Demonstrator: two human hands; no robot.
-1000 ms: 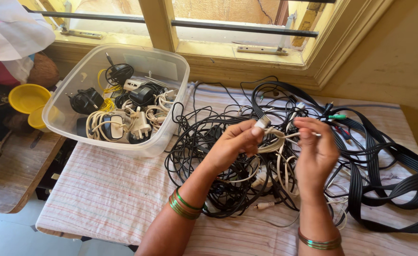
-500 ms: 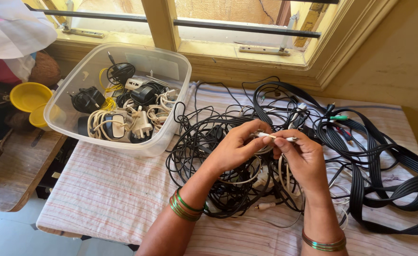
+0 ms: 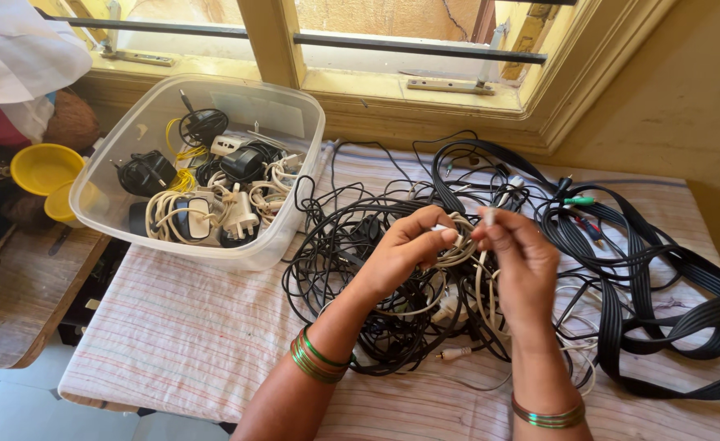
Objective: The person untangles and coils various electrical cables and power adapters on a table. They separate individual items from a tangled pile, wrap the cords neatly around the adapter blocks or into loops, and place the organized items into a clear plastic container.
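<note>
Left hand (image 3: 405,251) grips coiled white cable (image 3: 456,245); right hand (image 3: 517,260) pinches its plug end, above black cable pile (image 3: 360,269) on striped cloth (image 3: 188,327). Clear plastic tub (image 3: 123,220) w/ chargers sits left, near yellow bowl (image 3: 43,167).

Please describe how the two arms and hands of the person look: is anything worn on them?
Both forearms are bare, with no sleeves in view. The left hand has no gloves; its wrist carries a stack of thin green and gold bangles. The right hand is also ungloved, and a similar green and gold bangle set sits on its wrist. I cannot make out any rings.
</note>
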